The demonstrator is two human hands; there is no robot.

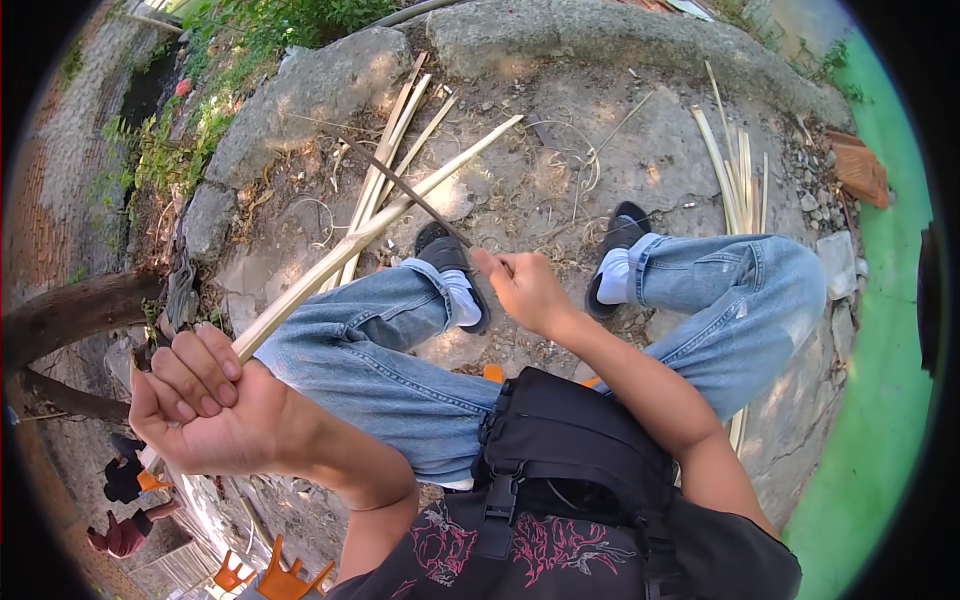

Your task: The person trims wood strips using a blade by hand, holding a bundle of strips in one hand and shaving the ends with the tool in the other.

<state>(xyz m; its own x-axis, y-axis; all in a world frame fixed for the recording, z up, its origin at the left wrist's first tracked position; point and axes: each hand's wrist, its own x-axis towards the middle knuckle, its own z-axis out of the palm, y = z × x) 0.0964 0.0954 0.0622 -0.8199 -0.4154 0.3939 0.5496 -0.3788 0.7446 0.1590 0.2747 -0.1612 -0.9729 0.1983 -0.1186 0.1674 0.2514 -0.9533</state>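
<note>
My left hand (215, 400) is closed round the near end of a long pale strip of bamboo or wood (320, 268), which slants away up and to the right above my left leg. In my right hand (520, 290) is the grip of a long, thin, dark-bladed knife (432, 214); my fingers hide the handle. The blade crosses the strip near its far part. Whether it bites into the strip or only rests on it, I cannot tell.
Pale strips (385, 160) lie by my left foot, more strips (740, 180) by my right. Thin curled shavings (590, 165) litter the ground. A stone curb (640, 40) runs ahead, a green wall (890, 270) at right. Orange chairs (285, 575) and people (125, 470) are lower left.
</note>
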